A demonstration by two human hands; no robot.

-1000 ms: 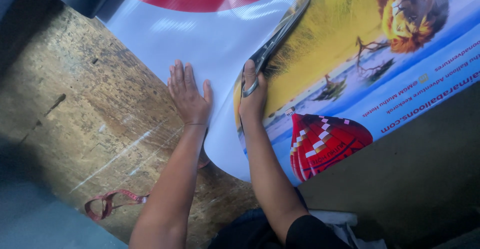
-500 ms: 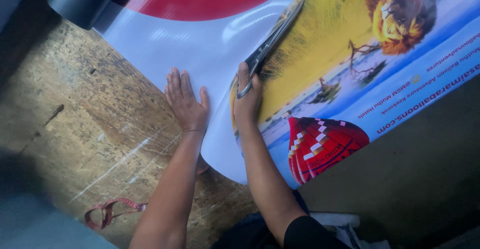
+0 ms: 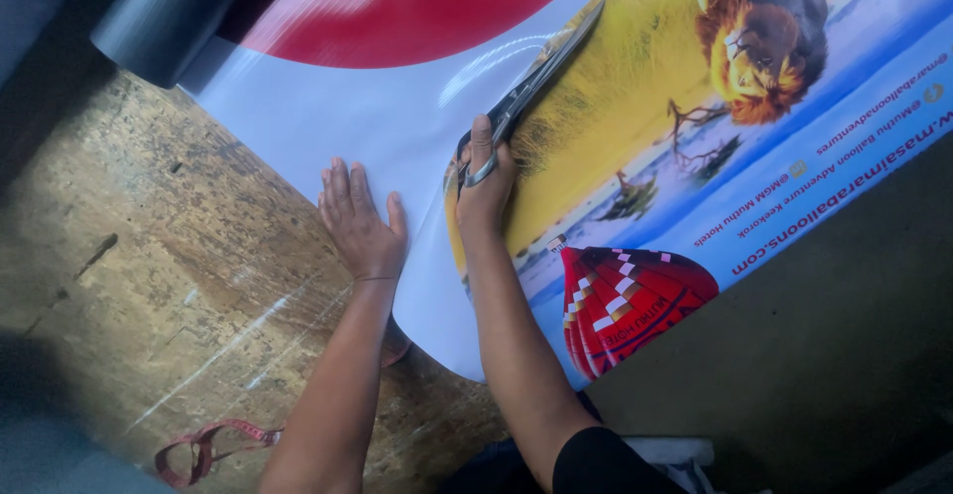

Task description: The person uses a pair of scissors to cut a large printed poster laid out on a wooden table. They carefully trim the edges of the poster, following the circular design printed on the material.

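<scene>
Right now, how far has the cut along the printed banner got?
Done: the glossy printed vinyl banner looks parted from its near edge up to the right hand. In hand: that hand grips long metal scissors, blades pointing up the sheet, while the left hand presses the white strip flat on the worn wooden board. Left: the stretch up to the dark roll.

The right hand (image 3: pixel 483 188) now sits a little farther up the printed banner (image 3: pixel 635 156), its scissors (image 3: pixel 536 82) advanced along the edge of the yellow picture. The left hand (image 3: pixel 359 221) rests slightly higher on the white margin.
</scene>
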